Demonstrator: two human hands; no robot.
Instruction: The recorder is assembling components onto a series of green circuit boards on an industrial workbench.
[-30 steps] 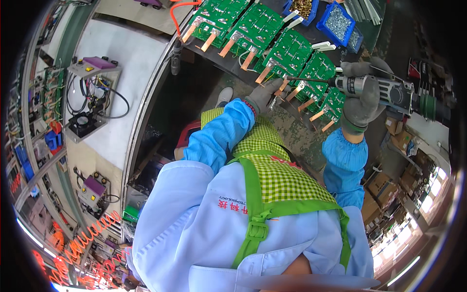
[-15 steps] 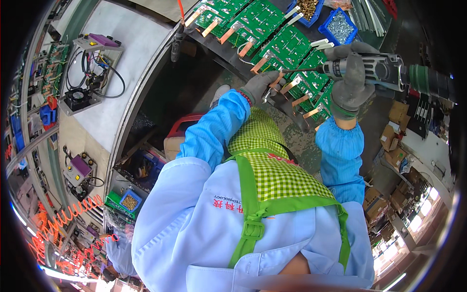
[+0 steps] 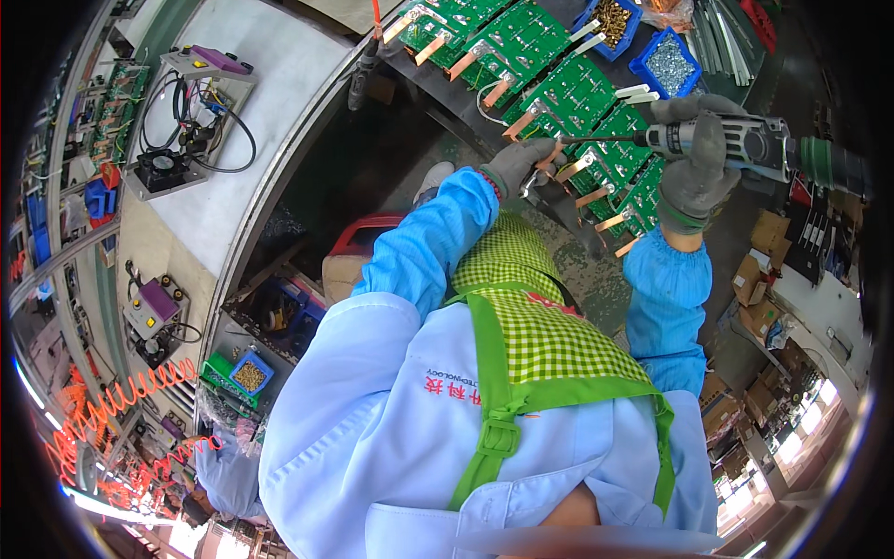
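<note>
My right hand, in a grey glove, grips a silver and black power screwdriver held sideways. Its long thin bit reaches left to a copper strip at the near edge of a green circuit board. My left hand, also gloved, is closed at that strip, close to the bit's tip. A silver metal piece shows just below its fingers; what exactly the fingers grip is partly hidden. Several green circuit boards with copper strips along their near edges lie in a slanting row.
Behind the boards stand a blue bin of brass-coloured parts and a blue bin of silver parts. Long metal strips lie right of them. A dark tool hangs on an orange hose. The white bench at left bears a wired device.
The whole view has shifted, so boards, bench and hands all appear slightly farther right. Both hands keep nearly the same place against the boards, and the bit stays at the copper strip.
</note>
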